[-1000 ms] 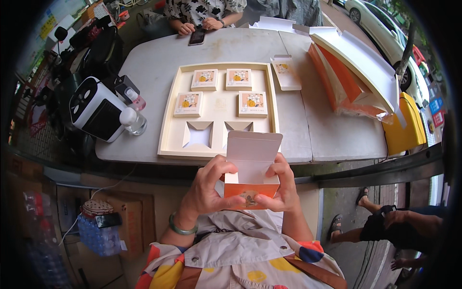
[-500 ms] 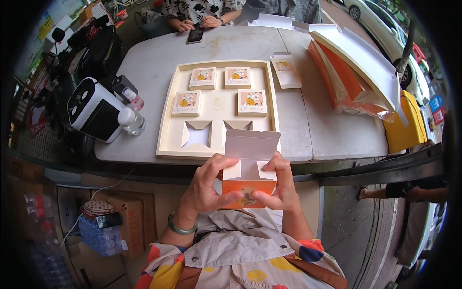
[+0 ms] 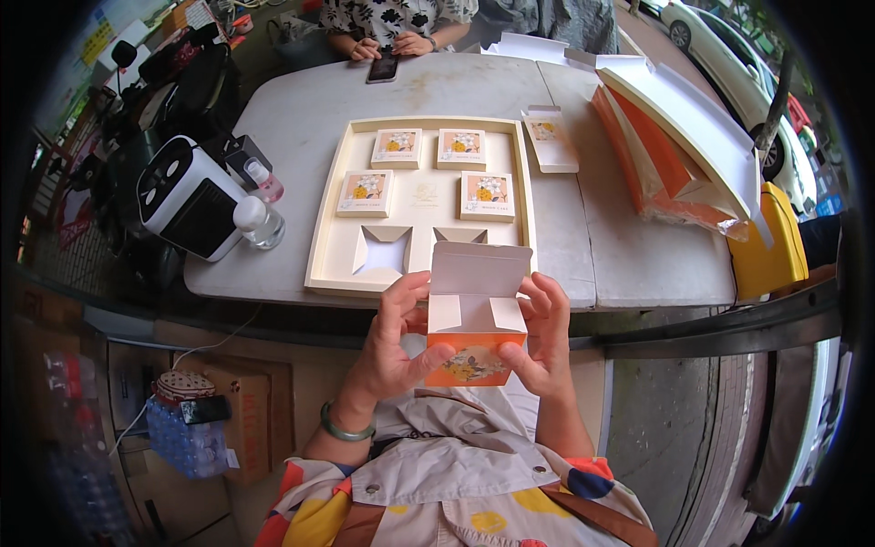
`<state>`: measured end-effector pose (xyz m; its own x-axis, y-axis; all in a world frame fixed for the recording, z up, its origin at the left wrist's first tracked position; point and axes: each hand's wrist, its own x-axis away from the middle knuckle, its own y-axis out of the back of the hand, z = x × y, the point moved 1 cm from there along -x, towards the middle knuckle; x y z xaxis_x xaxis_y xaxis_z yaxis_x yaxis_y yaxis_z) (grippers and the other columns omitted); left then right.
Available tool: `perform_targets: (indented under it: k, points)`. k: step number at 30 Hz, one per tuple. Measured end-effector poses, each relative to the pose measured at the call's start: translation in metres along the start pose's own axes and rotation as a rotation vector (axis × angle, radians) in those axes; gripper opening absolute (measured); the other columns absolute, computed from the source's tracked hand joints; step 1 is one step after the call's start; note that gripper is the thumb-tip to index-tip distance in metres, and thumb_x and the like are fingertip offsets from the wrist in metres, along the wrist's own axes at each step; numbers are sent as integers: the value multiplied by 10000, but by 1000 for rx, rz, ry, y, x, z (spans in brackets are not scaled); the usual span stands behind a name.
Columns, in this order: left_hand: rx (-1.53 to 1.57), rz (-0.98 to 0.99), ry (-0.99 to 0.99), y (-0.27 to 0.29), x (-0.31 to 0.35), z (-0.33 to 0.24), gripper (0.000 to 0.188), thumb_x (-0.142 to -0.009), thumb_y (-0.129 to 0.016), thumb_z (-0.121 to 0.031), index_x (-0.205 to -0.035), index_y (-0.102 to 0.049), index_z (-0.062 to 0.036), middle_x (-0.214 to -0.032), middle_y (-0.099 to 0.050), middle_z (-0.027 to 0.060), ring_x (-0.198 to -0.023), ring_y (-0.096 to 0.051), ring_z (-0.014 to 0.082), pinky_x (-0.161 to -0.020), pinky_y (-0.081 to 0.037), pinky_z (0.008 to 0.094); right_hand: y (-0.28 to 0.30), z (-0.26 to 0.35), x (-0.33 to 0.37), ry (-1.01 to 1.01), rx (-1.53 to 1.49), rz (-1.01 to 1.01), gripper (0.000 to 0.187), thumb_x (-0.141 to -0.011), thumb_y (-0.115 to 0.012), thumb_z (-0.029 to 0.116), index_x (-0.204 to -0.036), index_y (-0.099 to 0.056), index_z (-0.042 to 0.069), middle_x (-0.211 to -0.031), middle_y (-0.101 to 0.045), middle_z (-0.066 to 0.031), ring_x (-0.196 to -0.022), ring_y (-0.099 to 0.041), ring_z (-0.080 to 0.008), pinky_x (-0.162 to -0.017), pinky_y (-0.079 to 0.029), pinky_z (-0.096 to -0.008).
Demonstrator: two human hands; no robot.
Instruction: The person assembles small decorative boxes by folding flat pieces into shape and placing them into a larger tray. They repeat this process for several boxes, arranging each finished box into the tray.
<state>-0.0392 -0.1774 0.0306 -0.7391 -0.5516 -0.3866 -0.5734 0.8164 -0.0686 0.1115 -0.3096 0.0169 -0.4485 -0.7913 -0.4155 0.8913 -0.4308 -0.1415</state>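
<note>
Between my two hands, in front of my body, is a small orange cardboard box (image 3: 469, 363) with a flower print. Its tall lid flap stands up and two small side flaps fold inward. My left hand (image 3: 398, 337) grips the box's left side, thumb on the front. On the opposite side my right hand (image 3: 545, 337) holds it, thumb at the front corner. Just beyond lies a cream tray (image 3: 330, 239) on the table. Several flower-printed square boxes (image 3: 487, 195) sit in its recesses, while a front-left recess (image 3: 381, 251) shows a white bottom. Another front recess is partly hidden by the raised flap.
A flattened-looking printed carton (image 3: 551, 141) lies right of the tray. Further right are stacked orange and white packages (image 3: 670, 155) and a yellow bag (image 3: 766, 242). A white and black appliance (image 3: 190, 201) and clear bottles (image 3: 262, 224) stand left. Across the table, a person's hands touch a phone (image 3: 383, 68).
My thumbs have left the box's side flaps and moved down to its front. My fingers have spread along the sides, and more of the flower print shows.
</note>
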Motion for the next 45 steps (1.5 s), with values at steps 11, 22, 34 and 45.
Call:
perform_targets:
  k: [11,22,34,45]
  points:
    - [-110,147,-9,13,-2,12,532,-836,-760,-356,-1190,-512,-46,-1225,-528,133,-1040,-598,200,-798,-536,286,14,-4,-2,22,24,93,401,-872,-696,136,-1218,-543,3,-1393,-401,-183,-1203,-537,-255,-976,-472,-393]
    - [95,131,53,13,-6,9,483,-831,-774,-207,-1201,-506,-52,-1257,-548,151,-1055,-596,171,-880,-514,307,14,-4,-5,-19,18,65,425,-869,-714,163,-1232,-558,8,-1307,-512,-148,-1113,-590,-228,-922,-505,-355]
    - [209,158,194,9,-2,14,1252,-630,-841,-579,-1494,-129,-18,-1474,-330,206,-1369,-342,290,-1135,-253,414,4,6,-9,262,345,71,412,-704,-820,71,-1081,-660,31,-1275,-534,-197,-1141,-594,-316,-893,-551,-406]
    - [162,-90,215,-6,3,19,983,-819,-672,-558,-1497,-199,-27,-1409,-391,172,-1325,-365,249,-1104,-280,378,-14,4,-5,473,604,-46,477,-603,-817,13,-1058,-690,81,-1282,-545,-223,-1106,-615,-364,-916,-527,-418]
